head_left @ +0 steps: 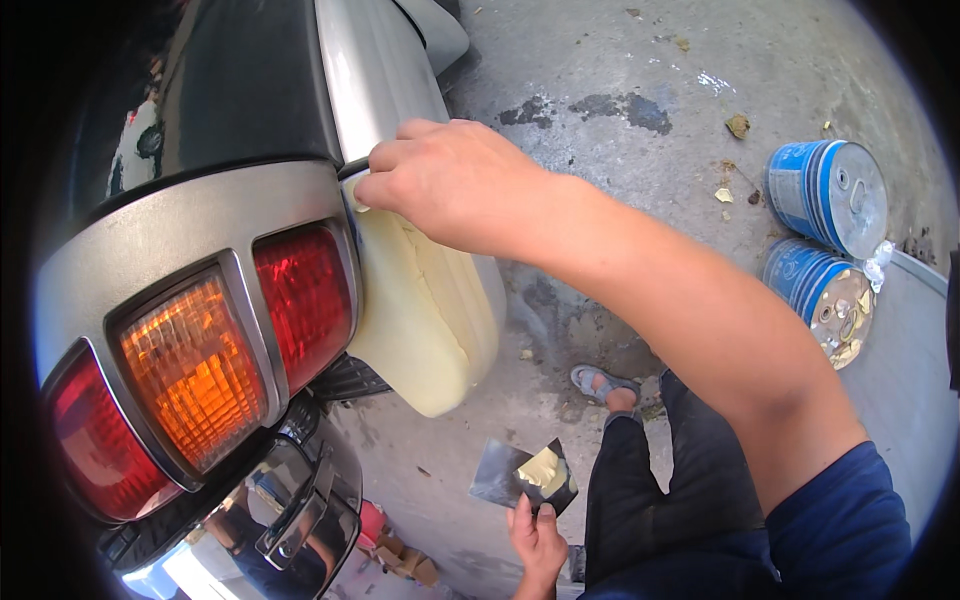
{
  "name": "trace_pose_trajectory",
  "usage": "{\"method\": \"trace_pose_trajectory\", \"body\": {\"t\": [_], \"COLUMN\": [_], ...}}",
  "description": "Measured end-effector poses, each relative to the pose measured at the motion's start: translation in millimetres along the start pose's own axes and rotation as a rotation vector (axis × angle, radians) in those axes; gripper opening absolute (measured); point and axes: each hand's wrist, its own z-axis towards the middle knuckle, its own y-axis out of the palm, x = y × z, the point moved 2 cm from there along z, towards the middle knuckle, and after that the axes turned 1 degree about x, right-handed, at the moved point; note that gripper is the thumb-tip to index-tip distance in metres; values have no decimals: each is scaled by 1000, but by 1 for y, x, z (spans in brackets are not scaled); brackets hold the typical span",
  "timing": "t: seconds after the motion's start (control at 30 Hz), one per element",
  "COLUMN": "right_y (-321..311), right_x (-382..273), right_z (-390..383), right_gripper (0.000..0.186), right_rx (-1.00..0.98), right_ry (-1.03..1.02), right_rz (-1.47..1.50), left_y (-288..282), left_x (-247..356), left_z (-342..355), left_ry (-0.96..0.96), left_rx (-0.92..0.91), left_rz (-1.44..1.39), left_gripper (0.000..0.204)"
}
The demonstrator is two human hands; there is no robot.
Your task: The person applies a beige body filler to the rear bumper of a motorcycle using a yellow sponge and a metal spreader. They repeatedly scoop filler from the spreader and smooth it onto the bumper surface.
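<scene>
Work at the rear corner of a vehicle, viewed from above. The cream-coated panel (425, 320), at left of centre, curves down beside the lamp cluster (190, 210); a ragged ridge runs along its coating. The right hand (430, 185) reaches in from the right and lies at the panel's far end, fingers bent and close together in a narrow posture; whether they grip a small tool cannot be told. The left hand (537, 540), lower and nearer, holds a pair of flat plates (497, 478) by their near edge, thumb and fingers drawn together; one plate is greyish, the other dark, and a mass of cream paste (542, 468) sits on them.

Surroundings: the lamp cluster contains an amber lens (190, 360) between two red ones, with a chrome bumper (240, 505) below it. A silver body panel (375, 80) continues beyond the right hand, next to a dark glossy surface (250, 90). At far right, two blue cans (805, 185) lie on their sides, close together, the nearer one bearing cream flakes on its end. The concrete ground (650, 60) is stained; a sandalled foot (605, 382) stands on it, right of the cream-coated panel.
</scene>
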Motion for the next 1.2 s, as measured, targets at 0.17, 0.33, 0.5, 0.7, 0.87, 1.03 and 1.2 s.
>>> {"method": "trace_pose_trajectory", "body": {"t": [0.17,0.33,0.5,0.7,0.87,1.03,1.2], "right_y": [6,5,-1,7,13,15,22], "right_x": [-20,-38,-9,-26,-39,13,16], "right_z": [-2,-29,-9,-4,-28,-13,-5], "right_gripper": [11,9,12,11,11,29,38], "right_rx": [88,26,106,90,45,151,58], "right_ry": [-156,-234,-146,-236,-296,103,231], "right_rz": [-142,-105,-153,-192,-53,69,89], "left_y": [-1,3,-1,-3,-4,-3,-5], "left_x": [-1,-1,-7,-16,-16,-15,-22], "left_z": [1,2,1,0,-1,-1,-2], "left_ry": [-10,-39,17,5,-9,-22,-24], "left_rx": [2,68,20,-7,8,-1,-28], "left_rz": [-62,-157,-13,-14,-69,-43,-19], "left_gripper": [34,33,32,35,35,35,34]}}
